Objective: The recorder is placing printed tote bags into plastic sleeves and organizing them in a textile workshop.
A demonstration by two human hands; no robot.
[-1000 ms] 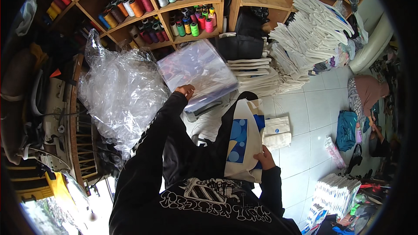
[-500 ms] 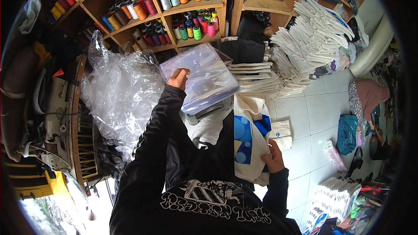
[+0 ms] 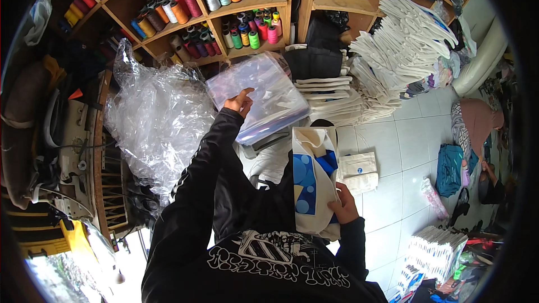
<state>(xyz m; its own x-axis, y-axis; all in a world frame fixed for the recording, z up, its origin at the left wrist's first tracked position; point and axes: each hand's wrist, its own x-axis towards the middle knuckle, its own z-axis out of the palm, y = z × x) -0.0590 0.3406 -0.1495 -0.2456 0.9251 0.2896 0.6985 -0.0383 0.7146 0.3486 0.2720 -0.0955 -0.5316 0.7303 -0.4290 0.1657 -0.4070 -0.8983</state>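
A stack of clear plastic sleeves point(image 3: 272, 92) lies ahead of me, across a support near my knees. My left hand point(image 3: 240, 102) rests over its near left part, index finger stretched out and the other fingers partly curled. I see nothing gripped there. On my right thigh, a cream cloth bag point(image 3: 317, 213) with a blue circle print stands with its mouth gaping. My right hand point(image 3: 343, 205) holds its right edge between thumb and fingers.
Crumpled clear plastic point(image 3: 160, 129) is heaped at left. Thread shelves point(image 3: 247, 8) stand ahead. Piles of cream bags point(image 3: 331, 101) lie ahead right, and one small bag point(image 3: 359, 171) is on the tiles. A person point(image 3: 477, 123) sits far right; a bag stack point(image 3: 435, 255) stands lower right.
My right hand has moved slightly left with the cloth bag, uncovering more of the small bag on the floor. My left hand has shifted a little right and down, its index finger now straighter.
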